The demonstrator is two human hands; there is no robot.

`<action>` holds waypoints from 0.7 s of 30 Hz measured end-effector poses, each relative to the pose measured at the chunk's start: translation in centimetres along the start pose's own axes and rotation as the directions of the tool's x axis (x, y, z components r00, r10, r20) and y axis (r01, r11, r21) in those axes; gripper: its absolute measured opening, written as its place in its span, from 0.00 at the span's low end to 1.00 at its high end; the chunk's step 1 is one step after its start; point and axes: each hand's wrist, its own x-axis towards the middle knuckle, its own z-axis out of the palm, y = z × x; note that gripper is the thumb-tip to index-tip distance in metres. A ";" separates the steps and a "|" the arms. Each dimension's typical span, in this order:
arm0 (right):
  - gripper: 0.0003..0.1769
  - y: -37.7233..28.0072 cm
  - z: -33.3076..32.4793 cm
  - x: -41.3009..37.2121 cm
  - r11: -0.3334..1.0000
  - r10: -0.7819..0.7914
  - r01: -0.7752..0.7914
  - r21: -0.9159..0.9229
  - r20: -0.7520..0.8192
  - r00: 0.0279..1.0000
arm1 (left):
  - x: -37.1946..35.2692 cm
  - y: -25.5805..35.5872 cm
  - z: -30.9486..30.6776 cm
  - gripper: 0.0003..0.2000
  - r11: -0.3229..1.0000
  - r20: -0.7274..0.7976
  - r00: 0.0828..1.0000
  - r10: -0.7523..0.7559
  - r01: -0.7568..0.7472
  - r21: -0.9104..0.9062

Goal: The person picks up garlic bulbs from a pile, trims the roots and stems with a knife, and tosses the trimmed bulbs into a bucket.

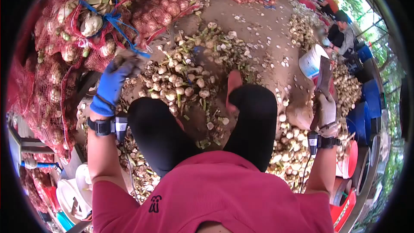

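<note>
My left hand (pixel 113 82) wears a blue glove and reaches out to the pile of garlic bulbs (pixel 181 82) on the ground, close to a red mesh sack (pixel 90 21); whether it grips a bulb is blurred. My right hand (pixel 326 110), in a pale glove, is closed on the handle of a cleaver-like knife (pixel 324 75) held blade up. Both wrists carry black bands. My knees in black trousers (pixel 207 125) sit between the hands, and a pink sandal (pixel 233 86) shows ahead.
Red mesh sacks of garlic stack at the left and top. A white bucket (pixel 312 60) stands at the right, with trimmed garlic (pixel 293 146) heaped below it. Blue containers (pixel 366 103) line the right edge. Other people (pixel 340 30) sit at the far right.
</note>
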 end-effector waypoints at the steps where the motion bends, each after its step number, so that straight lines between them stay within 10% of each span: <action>1: 0.10 0.1 0.4 1.6 1.000 -0.009 0.009 -0.022 0.016 1.000 | 1.9 -0.9 0.6 0.18 1.000 0.091 0.996 0.015 -0.014 -0.011; 4: 0.13 2.1 2.1 5.8 0.995 0.077 -0.072 -0.063 0.072 0.994 | 7.4 -3.2 4.4 0.19 0.988 0.284 0.958 -0.043 0.083 -0.129; 6: 0.12 3.2 4.7 7.5 0.996 0.016 -0.005 -0.088 0.123 0.992 | 10.2 -4.1 9.0 0.17 0.903 0.274 0.951 -0.144 0.013 0.430; 10: 0.13 7.5 9.1 9.7 0.974 0.215 -0.188 -0.127 0.255 0.943 | 14.8 -19.7 15.5 0.15 0.620 0.431 0.875 -0.220 -0.217 0.755; 15: 0.11 15.5 13.4 14.1 0.905 0.399 -0.298 -0.303 0.362 0.843 | 11.3 -34.7 23.1 0.32 0.259 0.115 0.927 -0.356 -0.021 0.966; 16: 0.11 15.9 15.2 15.1 0.869 0.465 -0.346 -0.353 0.347 0.814 | 11.2 -35.7 24.4 0.33 0.304 -0.187 0.918 -0.351 0.301 0.904; 21: 0.14 19.6 26.9 18.4 0.909 0.416 -0.353 -0.219 0.508 0.754 | 14.2 -33.2 23.1 0.23 0.583 -0.148 0.857 -0.494 0.452 0.675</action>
